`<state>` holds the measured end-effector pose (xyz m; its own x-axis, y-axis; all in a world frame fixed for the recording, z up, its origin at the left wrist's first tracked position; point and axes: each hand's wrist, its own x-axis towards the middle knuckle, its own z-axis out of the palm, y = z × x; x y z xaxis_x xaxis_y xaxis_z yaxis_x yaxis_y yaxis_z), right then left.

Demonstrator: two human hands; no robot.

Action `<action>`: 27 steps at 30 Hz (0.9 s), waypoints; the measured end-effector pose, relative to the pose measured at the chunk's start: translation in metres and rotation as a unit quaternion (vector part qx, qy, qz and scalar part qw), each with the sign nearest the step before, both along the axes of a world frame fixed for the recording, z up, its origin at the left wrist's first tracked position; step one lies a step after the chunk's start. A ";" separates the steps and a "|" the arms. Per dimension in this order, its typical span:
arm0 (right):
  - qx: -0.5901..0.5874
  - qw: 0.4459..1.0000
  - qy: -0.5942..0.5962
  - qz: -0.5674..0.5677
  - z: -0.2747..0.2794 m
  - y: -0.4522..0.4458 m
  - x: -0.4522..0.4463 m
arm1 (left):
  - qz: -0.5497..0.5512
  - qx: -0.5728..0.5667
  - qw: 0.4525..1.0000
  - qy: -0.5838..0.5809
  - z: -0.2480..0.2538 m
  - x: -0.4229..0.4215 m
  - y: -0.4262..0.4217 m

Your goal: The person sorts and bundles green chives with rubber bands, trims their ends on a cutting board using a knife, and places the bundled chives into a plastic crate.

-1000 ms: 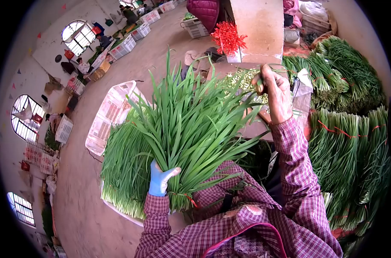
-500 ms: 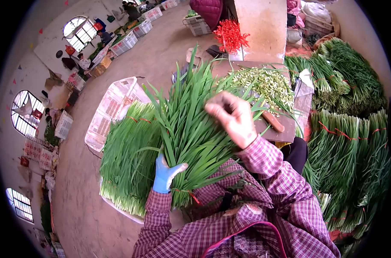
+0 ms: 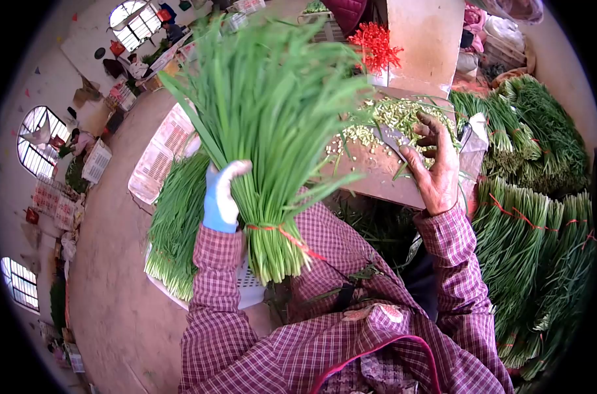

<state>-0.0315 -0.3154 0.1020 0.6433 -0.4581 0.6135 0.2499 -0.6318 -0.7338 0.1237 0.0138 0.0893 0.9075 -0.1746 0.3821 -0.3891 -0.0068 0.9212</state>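
Gloved in blue and white, my left hand [image 3: 223,196] grips a large bunch of long green leafy stalks [image 3: 262,138]. A red tie [image 3: 278,230] goes round the bunch near its pale cut ends, and the leaf tips are blurred. My bare right hand [image 3: 437,164] is open, fingers apart and curved, over the near right part of a board [image 3: 377,177]. Beside it on the board lies a knife [image 3: 391,141], its blade partly among chopped pale stem bits [image 3: 361,131].
On the left, a white crate [image 3: 251,289] holds more green bunches [image 3: 177,217], with a pinkish crate [image 3: 164,154] behind. Tied bunches [image 3: 534,262] are stacked at the right. Red ties [image 3: 376,47] hang by a pillar [image 3: 424,43]. People sit far off at upper left.
The bunch has risen off the pile and now stands more upright, its tied stem ends in view. My right hand has left the leaves and moved right, fingers spreading over the board.
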 end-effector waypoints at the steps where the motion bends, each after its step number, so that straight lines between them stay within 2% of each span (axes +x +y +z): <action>1: -0.059 0.998 -0.020 -0.031 -0.005 0.001 -0.001 | 0.018 0.087 0.988 -0.124 0.004 0.008 -0.002; 2: -0.084 0.996 -0.018 -0.037 -0.011 0.003 -0.001 | -0.100 -0.078 0.989 0.079 0.014 0.021 -0.004; 3: -0.129 0.991 -0.009 -0.037 -0.019 0.003 0.003 | -0.139 -0.260 0.912 0.285 0.039 0.024 -0.015; 5: -0.216 0.976 -0.028 -0.004 -0.019 0.013 0.008 | -0.152 -0.274 0.922 0.227 0.046 0.028 -0.030; 6: -0.242 0.970 -0.008 0.004 -0.021 0.016 0.012 | -0.073 -0.207 0.966 0.137 0.054 0.016 -0.044; 7: -0.241 0.970 0.001 0.038 -0.021 0.021 0.016 | -0.009 -0.228 0.968 0.100 0.053 0.015 -0.055; 9: -0.258 0.965 -0.019 0.051 -0.025 0.029 0.032 | 0.003 -0.235 0.963 0.134 0.061 -0.003 -0.075; 11: -0.281 0.956 -0.052 0.073 -0.015 0.038 0.039 | -0.039 -0.277 0.950 0.136 0.050 -0.013 -0.086; 12: -0.312 0.945 -0.073 0.073 -0.015 0.040 0.047 | -0.091 -0.321 0.924 0.189 0.033 0.001 -0.086; 14: -0.322 0.937 -0.110 0.073 -0.015 0.047 0.060 | -0.163 -0.356 0.893 0.223 0.005 0.012 -0.095; 15: -0.090 0.969 -0.097 0.207 -0.020 0.050 0.071 | -0.185 -0.350 0.895 0.204 -0.005 0.005 -0.105; 16: 0.149 0.930 -0.080 0.327 -0.020 0.053 0.080 | -0.234 -0.381 0.867 0.221 -0.005 -0.006 -0.112; 17: 0.258 0.884 -0.071 0.383 -0.020 0.051 0.084 | -0.385 -0.457 0.754 0.273 -0.005 -0.020 -0.118; 18: 0.369 0.825 -0.067 0.422 -0.016 0.050 0.086 | -0.443 -0.503 0.648 0.361 0.012 -0.032 -0.119; 20: 0.211 0.918 -0.092 0.323 -0.004 0.050 0.068 | -0.507 -0.414 0.640 0.403 0.007 -0.050 -0.114; 21: 0.128 0.950 -0.103 0.266 0.006 0.051 0.057 | -0.512 -0.281 0.735 0.343 -0.006 -0.059 -0.105; 23: 0.160 0.960 -0.110 0.203 0.029 0.049 0.047 | -0.565 -0.114 0.740 0.347 0.010 -0.075 -0.080; 25: 0.229 0.947 -0.139 0.179 0.044 0.046 0.044 | -0.628 0.050 0.754 0.186 0.024 -0.065 -0.047; 27: 0.228 0.951 -0.133 0.160 0.040 0.043 0.045 | -0.500 0.070 0.855 0.119 0.058 -0.077 -0.026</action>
